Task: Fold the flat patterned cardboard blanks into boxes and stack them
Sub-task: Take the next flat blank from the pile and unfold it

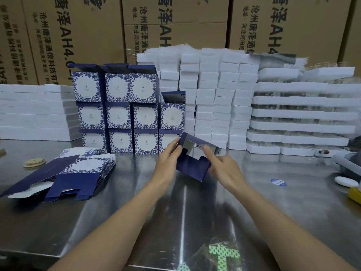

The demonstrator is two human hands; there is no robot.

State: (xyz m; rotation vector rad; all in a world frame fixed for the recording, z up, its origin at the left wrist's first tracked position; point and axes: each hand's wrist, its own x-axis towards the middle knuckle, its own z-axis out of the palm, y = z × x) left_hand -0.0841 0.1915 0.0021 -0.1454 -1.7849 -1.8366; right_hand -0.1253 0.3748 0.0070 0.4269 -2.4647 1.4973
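Note:
A half-formed navy box (192,165) with a silver inside is held above the steel table (121,194) between both hands. My left hand (169,160) grips its left wall, thumb on the flap. My right hand (220,169) holds its right side, with the forefinger stretched into the open end. A pile of flat blue-and-white floral blanks (78,173) lies on the table to the left. Behind the hands, folded floral boxes (125,114) stand stacked three rows high.
White foam blocks (214,98) are piled high behind and to the right, more white stacks (35,112) at the left. Brown shipping cartons (185,20) form the back wall. A round blue sticker (278,182), a white pad (346,181) and a yellow object (355,194) lie at the right.

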